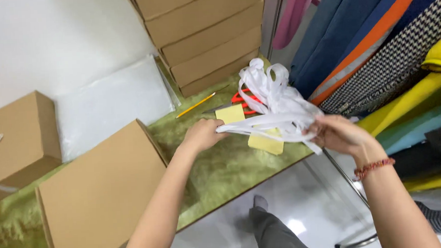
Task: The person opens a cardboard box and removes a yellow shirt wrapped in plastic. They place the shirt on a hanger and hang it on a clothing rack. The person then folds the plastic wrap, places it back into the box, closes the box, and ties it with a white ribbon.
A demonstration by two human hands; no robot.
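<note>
Both hands hold a tangled bundle of white ribbon (275, 103) above a green fuzzy mat (223, 169). The left hand (202, 135) pinches the strands at their left end, fingers closed on them; the right hand (337, 133) grips them at the right (a red beaded bracelet (372, 168) circles that wrist). Under the ribbon lie two pale yellow paper slips (230, 113), and what looks like a pair of red-handled scissors (242, 100), mostly hidden. A yellow pencil (195, 105) lies just left of them. A flat cardboard box (101, 195) sits near left, a stack of boxes (203, 34) far behind, and hanging clothes (377, 40) fill the right.
</note>
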